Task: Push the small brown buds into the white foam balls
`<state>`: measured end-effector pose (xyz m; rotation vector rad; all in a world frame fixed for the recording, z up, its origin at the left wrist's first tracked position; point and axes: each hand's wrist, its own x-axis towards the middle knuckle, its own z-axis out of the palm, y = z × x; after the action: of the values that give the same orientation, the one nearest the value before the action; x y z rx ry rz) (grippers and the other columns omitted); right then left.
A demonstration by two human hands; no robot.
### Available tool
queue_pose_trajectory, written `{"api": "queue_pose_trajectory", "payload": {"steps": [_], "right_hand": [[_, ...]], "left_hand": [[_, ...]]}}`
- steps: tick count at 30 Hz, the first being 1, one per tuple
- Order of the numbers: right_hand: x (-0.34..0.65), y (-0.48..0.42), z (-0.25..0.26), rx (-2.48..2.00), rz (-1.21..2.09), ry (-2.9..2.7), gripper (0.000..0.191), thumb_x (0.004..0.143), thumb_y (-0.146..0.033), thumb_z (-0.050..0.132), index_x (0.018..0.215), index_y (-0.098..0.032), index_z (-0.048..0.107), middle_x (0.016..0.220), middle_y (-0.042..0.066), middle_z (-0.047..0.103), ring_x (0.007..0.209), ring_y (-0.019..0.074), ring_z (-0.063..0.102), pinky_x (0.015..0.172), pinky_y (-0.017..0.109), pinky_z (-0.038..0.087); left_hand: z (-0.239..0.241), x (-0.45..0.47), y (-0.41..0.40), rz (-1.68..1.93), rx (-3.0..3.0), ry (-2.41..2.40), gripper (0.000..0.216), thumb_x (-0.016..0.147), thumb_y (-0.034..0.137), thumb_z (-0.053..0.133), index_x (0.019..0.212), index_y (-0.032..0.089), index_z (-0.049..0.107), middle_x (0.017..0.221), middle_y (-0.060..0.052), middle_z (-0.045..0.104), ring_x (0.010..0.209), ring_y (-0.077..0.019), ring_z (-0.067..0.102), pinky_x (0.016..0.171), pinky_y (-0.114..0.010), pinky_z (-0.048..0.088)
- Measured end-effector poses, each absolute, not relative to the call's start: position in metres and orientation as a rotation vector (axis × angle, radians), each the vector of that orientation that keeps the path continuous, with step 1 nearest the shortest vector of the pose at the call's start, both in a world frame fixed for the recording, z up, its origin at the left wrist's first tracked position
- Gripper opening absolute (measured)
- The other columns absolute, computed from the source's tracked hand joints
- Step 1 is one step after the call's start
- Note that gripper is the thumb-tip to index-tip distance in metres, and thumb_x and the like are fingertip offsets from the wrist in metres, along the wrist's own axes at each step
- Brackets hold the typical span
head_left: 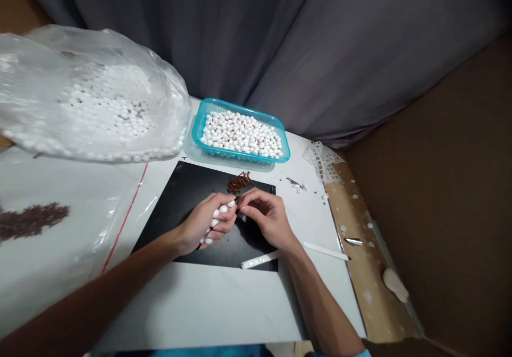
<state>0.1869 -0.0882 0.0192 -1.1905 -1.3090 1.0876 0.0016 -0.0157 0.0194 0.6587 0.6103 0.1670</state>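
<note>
My left hand (208, 223) is curled over a black mat (188, 197) and holds several white pearl beads (222, 209) between its fingers. My right hand (266, 215) is pinched close against it, fingertips meeting at the beads; what it pinches is too small to make out. A small pile of brown bits (239, 182) lies on the mat just beyond the fingers. Behind the mat stands a teal basket (199, 125) full of white beads.
A big clear plastic bag of white beads (92, 101) fills the left. A zip bag with brown bits (34, 221) lies at the far left. A white stick (326, 251) lies to my right. Lace scrap (322, 159), table's right edge, grey curtain behind.
</note>
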Motion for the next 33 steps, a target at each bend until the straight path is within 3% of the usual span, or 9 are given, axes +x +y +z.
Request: {"api": "queue_pose_trajectory", "payload": {"steps": [10, 23, 33], "right_hand": [[0.175, -0.091, 0.016, -1.108, 1.041, -1.231, 0.009, 0.093, -0.028, 0.079, 0.091, -0.020, 0.075, 0.092, 0.004, 0.069, 0.084, 0.0174, 0.064, 0.079, 0.031, 0.051], [0.172, -0.091, 0.014, -1.202, 1.001, -1.233, 0.021, 0.093, -0.041, 0.078, 0.088, -0.021, 0.074, 0.091, 0.005, 0.070, 0.082, 0.0191, 0.064, 0.078, 0.033, 0.054], [0.168, -0.093, 0.013, -1.200, 0.976, -1.252, 0.013, 0.096, -0.033, 0.075, 0.090, -0.022, 0.075, 0.093, 0.005, 0.070, 0.085, 0.0197, 0.065, 0.079, 0.033, 0.052]], "left_hand": [[0.010, 0.003, -0.018, 0.185, 0.651, 0.559, 0.051, 0.095, 0.053, 0.050, 0.056, 0.023, 0.036, 0.047, 0.005, 0.031, 0.032, -0.0071, 0.018, 0.026, -0.018, 0.016], [0.015, 0.002, -0.017, 0.172, 0.693, 0.596, 0.052, 0.094, 0.054, 0.053, 0.056, 0.023, 0.036, 0.048, 0.005, 0.030, 0.032, -0.0064, 0.018, 0.027, -0.018, 0.015], [0.018, 0.001, -0.017, 0.192, 0.756, 0.658, 0.050, 0.091, 0.050, 0.056, 0.054, 0.022, 0.037, 0.047, 0.003, 0.033, 0.032, -0.0059, 0.020, 0.028, -0.017, 0.013]]}}
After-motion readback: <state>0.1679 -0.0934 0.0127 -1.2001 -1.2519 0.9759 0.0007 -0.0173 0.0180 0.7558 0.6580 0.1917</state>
